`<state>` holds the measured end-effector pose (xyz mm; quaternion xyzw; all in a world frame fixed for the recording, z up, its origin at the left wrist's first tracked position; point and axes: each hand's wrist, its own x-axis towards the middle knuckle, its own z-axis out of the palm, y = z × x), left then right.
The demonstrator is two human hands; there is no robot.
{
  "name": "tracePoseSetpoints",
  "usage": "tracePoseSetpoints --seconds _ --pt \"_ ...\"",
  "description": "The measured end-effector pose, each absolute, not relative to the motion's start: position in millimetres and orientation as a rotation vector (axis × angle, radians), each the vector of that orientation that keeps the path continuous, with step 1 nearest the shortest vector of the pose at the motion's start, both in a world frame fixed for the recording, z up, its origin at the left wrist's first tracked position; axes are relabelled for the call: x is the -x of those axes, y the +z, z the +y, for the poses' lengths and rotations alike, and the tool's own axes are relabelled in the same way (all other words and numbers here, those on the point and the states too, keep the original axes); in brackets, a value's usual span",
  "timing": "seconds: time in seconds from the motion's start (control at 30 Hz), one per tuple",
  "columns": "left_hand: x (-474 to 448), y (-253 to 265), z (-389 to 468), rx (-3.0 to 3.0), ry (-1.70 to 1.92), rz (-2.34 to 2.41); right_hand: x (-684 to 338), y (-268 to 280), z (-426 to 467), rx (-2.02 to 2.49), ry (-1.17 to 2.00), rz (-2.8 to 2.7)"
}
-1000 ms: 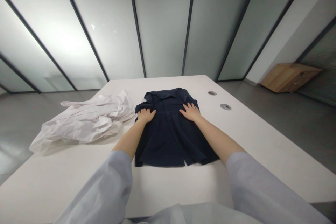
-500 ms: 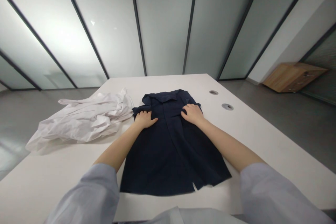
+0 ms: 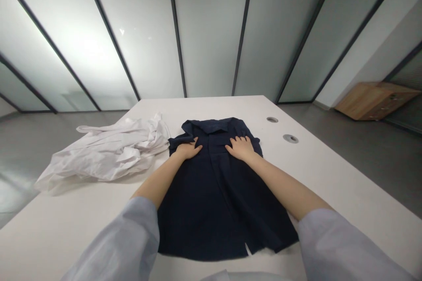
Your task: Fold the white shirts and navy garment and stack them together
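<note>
A dark navy collared garment [image 3: 204,210] lies spread on the white table [image 3: 332,184], its collar at the far end and its hem towards me. My left hand [image 3: 187,150] rests on its upper left part, thumb out to the side. A folded flap of the navy cloth covers some of the left fingers. On the upper right part lies my right hand [image 3: 242,147], flat with its fingers spread. A small slit shows in the hem near the right corner.
To the left, a crumpled heap of white cloth [image 3: 112,151] lies close beside the navy garment. Two round cable holes [image 3: 290,138] are set in the tabletop at the right. Frosted glass panels [image 3: 211,30] stand beyond the table, and a wooden cabinet [image 3: 369,101] is at the far right.
My left hand has moved inward, and the flap at the left now lies over some of its fingers. My right hand has shifted slightly inward. The view has moved a little.
</note>
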<state>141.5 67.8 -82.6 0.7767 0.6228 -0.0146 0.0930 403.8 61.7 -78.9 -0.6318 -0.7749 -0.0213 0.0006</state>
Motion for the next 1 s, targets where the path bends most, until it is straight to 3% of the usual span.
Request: tracePoseSetpoints --seconds 0.13,0.4,0.7,1.0 --pt "-142 -75 47 -2.414 -0.017 1.84 -408 -58 55 1.934 -0.018 -2.537" --pt "-164 -65 94 -2.146 0.513 1.621 -412 -60 121 1.877 0.37 -2.209" --pt "-183 -56 146 -1.8 0.476 1.744 -392 -57 171 2.025 0.678 -2.064" --pt "-186 -53 141 -1.826 0.324 2.03 -387 -70 161 1.862 0.603 -1.902"
